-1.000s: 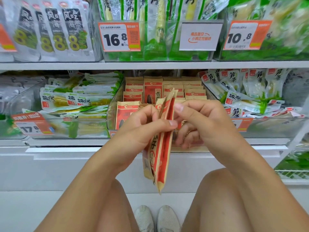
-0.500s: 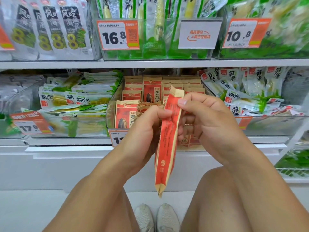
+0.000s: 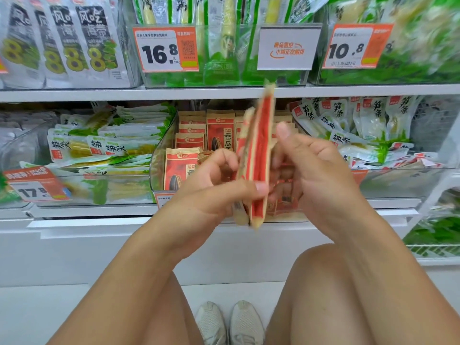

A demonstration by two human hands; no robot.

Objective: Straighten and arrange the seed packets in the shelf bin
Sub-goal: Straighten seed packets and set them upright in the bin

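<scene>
Both your left hand (image 3: pixel 211 192) and right hand (image 3: pixel 316 175) pinch the seed packets (image 3: pixel 258 155) edge-on; squaring them, next slot them upright into the bin (image 3: pixel 159 158).

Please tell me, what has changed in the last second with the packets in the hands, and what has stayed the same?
The seed packets held edge-on have been lifted; their top now reaches the upper shelf edge, and their lower end has risen too. Both the left hand and the right hand still grip them. The packets in the bin and the price tags have not moved.
</scene>
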